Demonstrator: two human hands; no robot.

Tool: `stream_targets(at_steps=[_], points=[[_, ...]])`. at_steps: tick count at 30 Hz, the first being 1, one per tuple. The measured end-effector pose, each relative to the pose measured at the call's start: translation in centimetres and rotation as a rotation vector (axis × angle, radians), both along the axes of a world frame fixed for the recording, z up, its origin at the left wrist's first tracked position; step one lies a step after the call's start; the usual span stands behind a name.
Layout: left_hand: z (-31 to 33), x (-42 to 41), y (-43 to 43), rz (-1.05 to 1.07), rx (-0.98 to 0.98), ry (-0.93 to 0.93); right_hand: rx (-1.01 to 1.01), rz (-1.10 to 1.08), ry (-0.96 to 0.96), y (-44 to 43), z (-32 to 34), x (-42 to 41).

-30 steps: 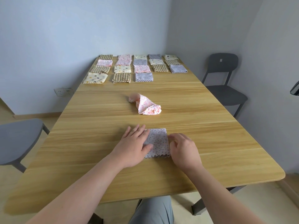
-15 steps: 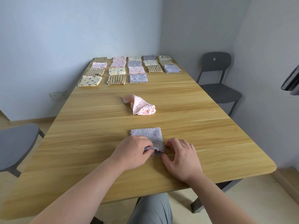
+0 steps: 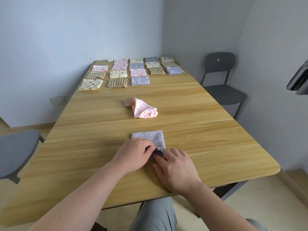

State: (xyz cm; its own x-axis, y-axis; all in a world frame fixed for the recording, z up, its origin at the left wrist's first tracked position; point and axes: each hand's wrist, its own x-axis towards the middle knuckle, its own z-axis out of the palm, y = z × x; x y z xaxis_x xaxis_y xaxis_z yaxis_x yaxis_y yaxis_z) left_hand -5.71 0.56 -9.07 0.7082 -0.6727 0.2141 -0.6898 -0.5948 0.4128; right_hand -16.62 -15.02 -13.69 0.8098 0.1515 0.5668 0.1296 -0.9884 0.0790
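While the left hand (image 3: 133, 154) pinches the lifted near edge of the lilac cloth (image 3: 150, 137) between curled fingers and thumb, the right hand (image 3: 176, 169) sets its bent fingertips against the same edge at the near right corner, though whether it actually grasps the fabric cannot be told. That cloth lies folded on the table (image 3: 208, 147) close to its near edge and about midway across. Its far edge lies flat, with bare wood to both sides, a crumpled pink cloth (image 3: 143, 109) well apart beyond it, and rows of folded squares (image 3: 130, 72) at the far end.
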Motion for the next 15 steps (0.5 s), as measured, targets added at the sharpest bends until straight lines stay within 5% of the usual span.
stream_targets(at_steps=[15], points=[[-1.7,-1.4,-0.2,0.011,-0.028,-0.101,0.170,-0.400,0.101,2.3,0.4,-0.5]])
